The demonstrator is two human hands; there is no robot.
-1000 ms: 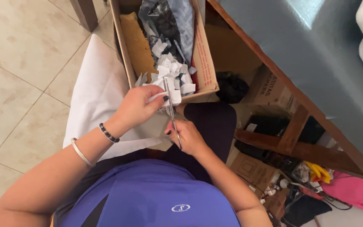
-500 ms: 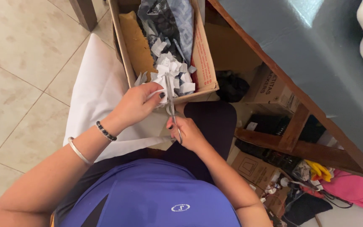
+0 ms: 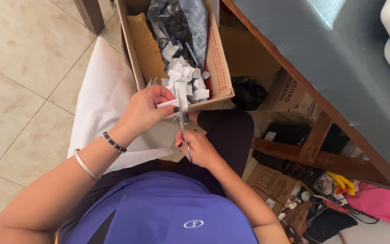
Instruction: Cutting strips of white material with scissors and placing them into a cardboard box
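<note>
My left hand (image 3: 144, 111) pinches a small white strip of paper (image 3: 167, 104) at the near edge of a cardboard box (image 3: 220, 68). My right hand (image 3: 198, 148) grips a pair of scissors (image 3: 183, 124), whose blades point up at the strip. Inside the box lies a heap of several white paper scraps (image 3: 183, 77) on grey and dark crumpled material. A big white sheet (image 3: 104, 104) lies over my left thigh, under the left hand. I sit with dark trousers and a purple shirt.
A wooden table frame with a blue-grey top (image 3: 339, 54) stands on the right. Beneath it are cardboard boxes (image 3: 290, 95), black items, yellow gloves (image 3: 341, 183) and a pink cloth (image 3: 382, 203). Beige floor tiles (image 3: 19, 68) spread on the left, with a table leg (image 3: 90, 14).
The view has shifted slightly. Both hands stay at the box edge, and the scissors have worked a little further along the white strip.
</note>
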